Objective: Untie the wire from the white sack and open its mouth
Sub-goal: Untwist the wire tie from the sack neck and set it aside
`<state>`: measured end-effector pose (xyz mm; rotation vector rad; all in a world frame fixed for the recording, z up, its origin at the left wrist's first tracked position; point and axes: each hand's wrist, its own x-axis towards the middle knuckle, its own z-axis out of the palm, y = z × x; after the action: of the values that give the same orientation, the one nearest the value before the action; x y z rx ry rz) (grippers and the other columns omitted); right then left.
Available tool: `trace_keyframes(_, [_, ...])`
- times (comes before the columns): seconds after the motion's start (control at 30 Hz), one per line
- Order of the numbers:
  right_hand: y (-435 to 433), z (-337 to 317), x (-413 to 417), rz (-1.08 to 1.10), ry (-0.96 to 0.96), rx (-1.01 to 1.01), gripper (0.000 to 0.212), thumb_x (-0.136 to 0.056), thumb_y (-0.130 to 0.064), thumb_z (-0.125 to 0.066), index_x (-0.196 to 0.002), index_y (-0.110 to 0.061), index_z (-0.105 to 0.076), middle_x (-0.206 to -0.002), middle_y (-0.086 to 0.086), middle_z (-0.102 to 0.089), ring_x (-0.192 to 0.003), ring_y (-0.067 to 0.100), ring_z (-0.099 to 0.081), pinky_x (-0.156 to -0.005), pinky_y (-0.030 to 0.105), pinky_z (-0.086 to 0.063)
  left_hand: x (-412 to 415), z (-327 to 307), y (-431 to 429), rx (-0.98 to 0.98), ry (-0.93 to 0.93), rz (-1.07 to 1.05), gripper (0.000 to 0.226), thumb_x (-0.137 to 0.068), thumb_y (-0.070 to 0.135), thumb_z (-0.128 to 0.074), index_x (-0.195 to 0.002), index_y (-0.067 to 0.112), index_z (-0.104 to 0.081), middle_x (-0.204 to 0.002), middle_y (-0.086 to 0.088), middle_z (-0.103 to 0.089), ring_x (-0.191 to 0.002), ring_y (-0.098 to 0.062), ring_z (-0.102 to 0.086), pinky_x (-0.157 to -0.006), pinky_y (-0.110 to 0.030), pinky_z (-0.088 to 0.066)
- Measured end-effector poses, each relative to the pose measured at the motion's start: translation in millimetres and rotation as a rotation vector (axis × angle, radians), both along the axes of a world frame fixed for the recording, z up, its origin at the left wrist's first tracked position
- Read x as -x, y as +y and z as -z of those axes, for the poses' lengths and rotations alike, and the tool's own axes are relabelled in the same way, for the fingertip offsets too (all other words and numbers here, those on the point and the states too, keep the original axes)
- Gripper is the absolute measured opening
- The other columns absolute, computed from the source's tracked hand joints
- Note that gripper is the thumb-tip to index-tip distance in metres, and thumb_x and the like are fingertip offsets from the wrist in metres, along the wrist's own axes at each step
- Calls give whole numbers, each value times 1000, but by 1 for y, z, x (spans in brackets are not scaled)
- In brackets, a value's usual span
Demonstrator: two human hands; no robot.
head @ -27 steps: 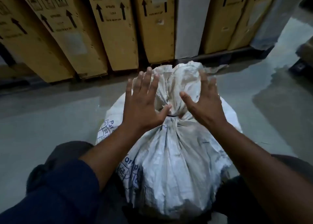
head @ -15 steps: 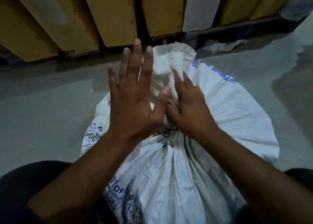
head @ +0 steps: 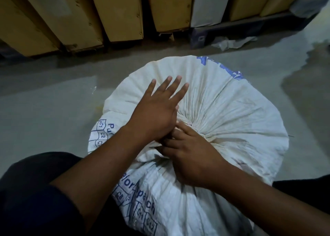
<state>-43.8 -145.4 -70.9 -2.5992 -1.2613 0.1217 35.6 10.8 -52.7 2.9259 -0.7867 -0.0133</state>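
Your white sack (head: 223,110) stands on the floor (head: 44,101) between your knees, its gathered neck at the centre of the view. Your left hand (head: 155,114) lies flat at 10 o'clock of the neck, fingers spread. Your right hand (head: 191,155), at 6 o'clock, curls its fingers into the folds; if its grip pinches the wire I cannot tell, the wire is hidden. Working blind, you can prick a fingertip or twist it tighter

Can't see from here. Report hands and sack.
Left hand flat, open on sack. Right hand working at the gathered neck. Wire hidden. Mouth shut.
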Motion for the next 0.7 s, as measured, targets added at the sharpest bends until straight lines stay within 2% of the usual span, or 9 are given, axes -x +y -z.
trace_keyframes(0.17, [-10,-11,26,-35,90,-33,20,-82,-30,-55,-89,-22,-72,-117,-8,-72,-133,12,-53,-125,42,-18,17,9,1,-134,267,-83,72,-109,45,-27,-165,24,13,-175,-1,14,-161,-18,10,-129,-49,7])
trace_keyframes(0.23, [-15,-13,30,-21,88,-146,19,-88,-29,-58,-77,-21,-71,-102,-7,-75,-119,11,-64,-121,43,-26,19,7,4,-174,349,-118,79,-107,52,-27,-164,22,18,-173,-2,20,-160,-19,15,-129,-51,9])
trace_keyframes(0.33, [-21,-20,27,152,6,-375,28,-94,-28,-64,-68,-17,-62,-76,-2,-63,-82,22,-64,-100,45,-42,22,2,6,-220,384,-138,91,-102,62,-32,-163,20,22,-171,-4,27,-159,-21,20,-128,-53,11])
trace_keyframes(0.4, [-22,-21,24,326,-80,-399,18,-90,-30,-69,-82,-15,-64,-89,2,-61,-86,27,-59,-88,46,-43,27,0,6,-247,370,-126,98,-97,69,-30,-162,19,23,-170,-5,30,-158,-22,23,-127,-54,12])
trace_keyframes(0.43, [-23,-18,22,429,-86,-358,27,-88,-38,-71,-98,-13,-67,-104,5,-63,-98,29,-60,-91,46,-44,31,0,5,-260,356,-120,101,-93,73,-26,-162,18,24,-169,-5,31,-158,-22,24,-127,-55,12])
trace_keyframes(0.47, [-24,-15,22,520,-52,-285,52,-86,-51,-68,-120,-11,-65,-124,9,-60,-114,31,-58,-99,48,-43,35,1,5,-272,344,-117,104,-89,74,-24,-162,18,24,-169,-6,31,-158,-22,25,-126,-55,12])
trace_keyframes(0.53, [-30,-6,22,620,89,-100,105,-80,-82,-50,-157,-13,-34,-160,14,-36,-149,32,-33,-121,52,-26,44,3,3,-288,339,-112,108,-87,71,-31,-161,16,24,-169,-7,32,-157,-23,25,-126,-56,12])
trace_keyframes(0.6, [-37,0,22,631,219,90,134,-66,-101,-33,-165,-17,0,-173,12,0,-160,27,0,-128,52,-5,53,4,0,-292,338,-95,110,-88,66,-39,-161,14,25,-168,-8,34,-157,-23,26,-126,-57,11])
trace_keyframes(0.7, [-42,5,22,626,302,202,149,-52,-105,-24,-163,-14,14,-171,11,19,-158,24,18,-128,50,4,60,-1,-6,-269,297,-41,114,-86,62,-45,-160,11,25,-168,-10,33,-158,-24,25,-126,-56,11])
